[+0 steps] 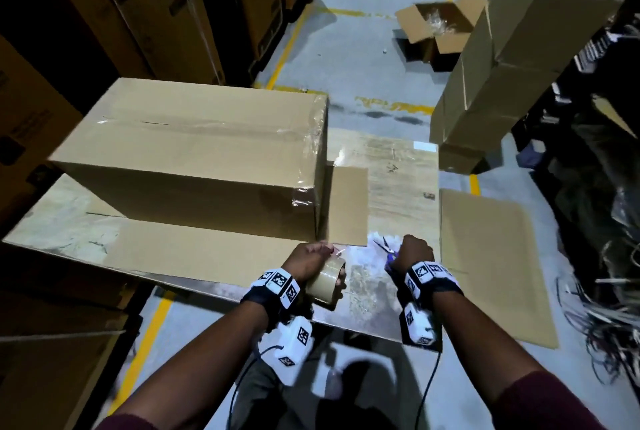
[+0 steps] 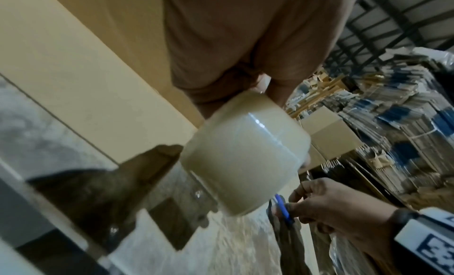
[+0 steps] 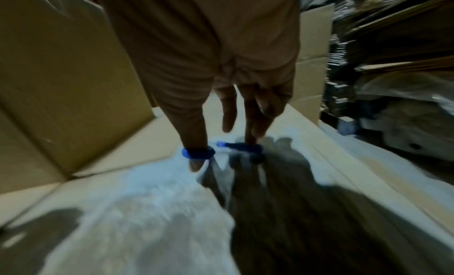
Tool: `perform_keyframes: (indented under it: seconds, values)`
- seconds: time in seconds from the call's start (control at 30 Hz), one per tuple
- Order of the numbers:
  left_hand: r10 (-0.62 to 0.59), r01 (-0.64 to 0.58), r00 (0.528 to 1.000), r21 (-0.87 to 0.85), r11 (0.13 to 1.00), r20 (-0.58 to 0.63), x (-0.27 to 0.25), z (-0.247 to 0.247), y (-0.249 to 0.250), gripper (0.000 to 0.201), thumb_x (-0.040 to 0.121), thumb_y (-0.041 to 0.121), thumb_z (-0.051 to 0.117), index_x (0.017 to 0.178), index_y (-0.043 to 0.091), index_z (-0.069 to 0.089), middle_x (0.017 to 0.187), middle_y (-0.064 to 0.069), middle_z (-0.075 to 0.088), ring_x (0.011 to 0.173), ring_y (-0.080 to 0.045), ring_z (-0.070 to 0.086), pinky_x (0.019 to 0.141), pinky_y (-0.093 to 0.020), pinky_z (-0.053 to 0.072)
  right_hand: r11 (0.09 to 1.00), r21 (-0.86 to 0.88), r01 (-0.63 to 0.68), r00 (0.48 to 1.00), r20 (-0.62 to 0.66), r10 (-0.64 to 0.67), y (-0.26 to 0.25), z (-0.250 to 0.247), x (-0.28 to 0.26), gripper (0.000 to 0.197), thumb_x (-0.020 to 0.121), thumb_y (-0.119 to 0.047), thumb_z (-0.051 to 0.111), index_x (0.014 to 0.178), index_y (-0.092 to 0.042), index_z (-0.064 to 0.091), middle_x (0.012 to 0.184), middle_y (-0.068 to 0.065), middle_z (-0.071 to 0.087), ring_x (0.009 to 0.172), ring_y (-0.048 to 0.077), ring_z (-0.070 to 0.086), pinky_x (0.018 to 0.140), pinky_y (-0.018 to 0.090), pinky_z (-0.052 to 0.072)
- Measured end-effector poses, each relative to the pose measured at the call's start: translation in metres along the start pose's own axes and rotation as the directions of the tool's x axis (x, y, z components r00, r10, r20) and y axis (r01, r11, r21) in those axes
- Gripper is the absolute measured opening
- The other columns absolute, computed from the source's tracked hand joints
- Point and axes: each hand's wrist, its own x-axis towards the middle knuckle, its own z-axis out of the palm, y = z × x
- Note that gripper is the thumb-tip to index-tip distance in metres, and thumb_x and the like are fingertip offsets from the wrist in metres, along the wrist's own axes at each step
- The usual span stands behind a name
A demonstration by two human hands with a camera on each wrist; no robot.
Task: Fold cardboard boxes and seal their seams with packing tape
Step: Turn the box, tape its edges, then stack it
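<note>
box (image 1: 194, 152): our landmark here. It sits closed on the table (image 1: 401, 166) with clear tape already down the top seam and wrapped over its right end, bottom flaps splayed flat on the tabletop. We'd guess it's parked flaps-out so it stays put while we tape.

left hand (image 1: 308, 261): just off the box's near right corner, curled round the tape roll (image 1: 327, 282), with thumb and fingertips pinching what looks like the loose tape end up near the corner flap. We're probably keeping that end lifted so it doesn't stick back onto the roll.

tape roll: hanging on the left hand in front of the box, near the table's front edge. The wrist view shows it as a fat, pale, glossy roll (image 2: 245, 153), so plenty left.

right hand (image 1: 415, 254): to the right of the box's near corner, fingers through the blue loops of the scissors (image 1: 389, 251), so it's gripping them. Blades point back toward the box corner, close to the tape end, which reads to us as lining up a cut.

scissors up close: the thumb sits in one blue loop (image 3: 197, 153) and a finger in the other; blades are too blurry to call apart or together.

flat cardboard sheet (image 1: 491, 256): lying on the floor off the table's right side, well clear of the box, likely next in line.
</note>
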Motion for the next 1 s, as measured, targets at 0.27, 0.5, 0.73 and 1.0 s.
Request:
perform_keyframes:
  seconds: [0.27, 0.5, 0.73, 1.0]
  values:
    - [-0.025, 0.035, 0.993, -0.095, 0.995, 0.113, 0.013, 0.066, -0.008, 0.007, 0.098, 0.001, 0.056, 0.100, -0.001, 0.062, 0.068, -0.019, 0.067, 0.050, -0.027, 0.065, 0.048, -0.032, 0.054, 0.846, 0.509, 0.162, 0.983, -0.161, -0.091, 0.029, 0.012, -0.010, 0.020, 0.090, -0.020, 0.072, 0.104, -0.009, 0.078, 0.103, 0.011, 0.075, 0.097, 0.030, 0.070, 0.079, 0.033, 0.056]
    - [-0.023, 0.051, 0.965, -0.100, 0.994, 0.261, 0.009, 0.086, 0.002, 0.017, 0.093, -0.011, 0.054, 0.100, 0.005, 0.059, 0.078, -0.023, 0.068, 0.059, -0.032, 0.067, 0.057, -0.038, 0.057, 0.633, 0.711, 0.306, 0.939, -0.115, -0.324, 0.020, -0.016, -0.033, 0.012, 0.079, -0.014, 0.086, 0.084, -0.005, 0.081, 0.075, 0.003, 0.075, 0.060, 0.002, 0.063, 0.061, 0.020, 0.048]
    - [-0.053, 0.041, 0.998, 0.352, 0.935, 0.026, 0.034, 0.078, -0.027, 0.060, 0.089, 0.029, 0.074, 0.141, 0.010, 0.048, 0.135, -0.010, 0.057, 0.118, -0.028, 0.061, 0.103, -0.043, 0.049, 0.692, 0.600, 0.401, 0.916, -0.248, -0.316, 0.010, -0.007, -0.045, 0.005, 0.080, -0.012, 0.083, 0.076, -0.013, 0.081, 0.072, -0.006, 0.069, 0.065, 0.004, 0.064, 0.059, 0.017, 0.051]
    - [-0.006, 0.012, 1.000, 0.315, 0.949, -0.018, 0.051, 0.085, -0.052, 0.038, 0.091, 0.044, 0.068, 0.119, 0.020, 0.059, 0.118, -0.011, 0.062, 0.105, -0.030, 0.063, 0.095, -0.043, 0.053, 0.832, 0.547, 0.088, 0.995, -0.086, -0.048, 0.036, 0.052, -0.019, 0.016, 0.073, -0.014, 0.081, 0.060, -0.008, 0.075, 0.058, 0.004, 0.069, 0.059, 0.017, 0.063, 0.065, 0.033, 0.053]
